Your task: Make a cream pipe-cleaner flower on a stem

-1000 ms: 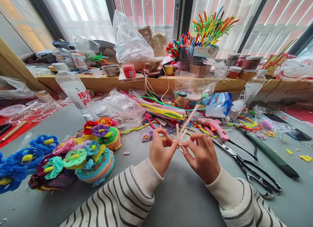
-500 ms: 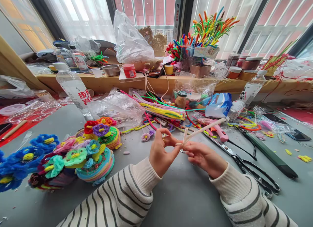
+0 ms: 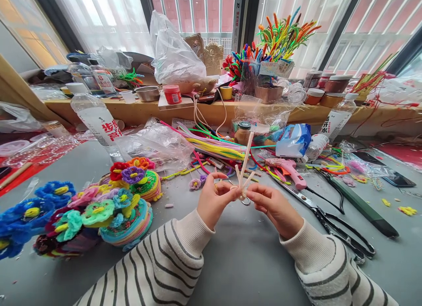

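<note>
Between my two hands is a cream pipe cleaner [image 3: 245, 158], bent and twisted at its base, with one long end standing up and shorter ends fanning out. My left hand [image 3: 217, 200] pinches the twisted base between thumb and forefinger. From the other side, the thumb and fingertips of my right hand [image 3: 275, 207] close on the base and a short end. A small metal ring shape shows just below the fingertips, partly hidden. To the left stand pots of pipe-cleaner flowers [image 3: 102, 209]; behind my hands lies a bundle of coloured pipe cleaners [image 3: 217, 145].
Right of my hands lie a pink glue gun [image 3: 290, 169], large scissors [image 3: 325, 218] and a dark green long tool [image 3: 365, 207]. A water bottle [image 3: 95, 117] stands at the back left. A glass jar [image 3: 243, 132] and a blue packet [image 3: 293, 141] sit behind the bundle.
The pipe cleaner's long end has swung from pointing right to nearly upright. Its short ends now spread apart. My right hand has shifted its grip at the base; the view has moved slightly.
</note>
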Motion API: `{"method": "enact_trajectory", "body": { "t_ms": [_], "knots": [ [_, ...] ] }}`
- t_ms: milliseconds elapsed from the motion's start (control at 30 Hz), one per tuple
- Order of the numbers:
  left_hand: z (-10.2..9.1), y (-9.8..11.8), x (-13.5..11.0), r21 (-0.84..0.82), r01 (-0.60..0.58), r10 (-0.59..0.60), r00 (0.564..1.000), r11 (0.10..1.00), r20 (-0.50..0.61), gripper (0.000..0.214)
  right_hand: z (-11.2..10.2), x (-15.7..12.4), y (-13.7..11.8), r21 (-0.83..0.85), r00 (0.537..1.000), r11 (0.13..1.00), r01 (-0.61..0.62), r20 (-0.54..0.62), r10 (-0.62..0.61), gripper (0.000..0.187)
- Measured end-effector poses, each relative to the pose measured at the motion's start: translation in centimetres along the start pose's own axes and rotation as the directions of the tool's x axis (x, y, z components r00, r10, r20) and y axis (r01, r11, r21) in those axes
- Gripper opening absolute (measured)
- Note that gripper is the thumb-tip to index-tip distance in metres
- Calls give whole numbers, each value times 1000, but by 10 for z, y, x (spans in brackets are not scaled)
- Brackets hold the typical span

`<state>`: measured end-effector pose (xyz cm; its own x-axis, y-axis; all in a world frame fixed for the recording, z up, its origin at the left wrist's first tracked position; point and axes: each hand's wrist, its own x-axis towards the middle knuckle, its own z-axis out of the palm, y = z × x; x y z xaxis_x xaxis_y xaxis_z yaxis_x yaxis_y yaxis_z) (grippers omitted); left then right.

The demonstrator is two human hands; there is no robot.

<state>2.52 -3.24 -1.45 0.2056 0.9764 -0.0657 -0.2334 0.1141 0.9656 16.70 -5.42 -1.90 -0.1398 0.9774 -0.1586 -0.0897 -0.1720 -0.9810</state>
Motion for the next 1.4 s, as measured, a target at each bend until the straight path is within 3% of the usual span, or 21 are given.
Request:
{"method": "enact_trajectory", "body": {
  "t_ms": [167,267,400,567,833,1000,1200,1400],
  "knots": [
    [-1,1,1,-118,182,-182,983,976,13,43,2,0,-1,30,995,995,97,-31,-96,15],
    [-1,1,2,-162,247,-246,969,955,31,43,2,0,1,120,997,991,58,39,-63,13],
    [0,1,2,-144,189,-186,982,971,37,44,1,1,5,258,987,964,-65,162,23,15],
    [1,2,1,-153,173,-168,985,973,50,44,3,3,12,371,984,921,-117,168,57,18],
    [1,3,-1,-233,229,-216,973,945,81,42,4,1,9,367,985,929,-58,172,-6,12],
    [0,4,1,-162,223,-213,974,961,80,45,3,4,11,268,994,962,57,80,-81,17],
    [1,5,1,-70,283,-268,949,957,166,42,1,5,9,229,997,971,63,-58,-51,18],
    [1,4,1,-39,265,-256,953,963,162,48,0,4,8,209,996,975,75,-61,-64,15]
  ]
}}
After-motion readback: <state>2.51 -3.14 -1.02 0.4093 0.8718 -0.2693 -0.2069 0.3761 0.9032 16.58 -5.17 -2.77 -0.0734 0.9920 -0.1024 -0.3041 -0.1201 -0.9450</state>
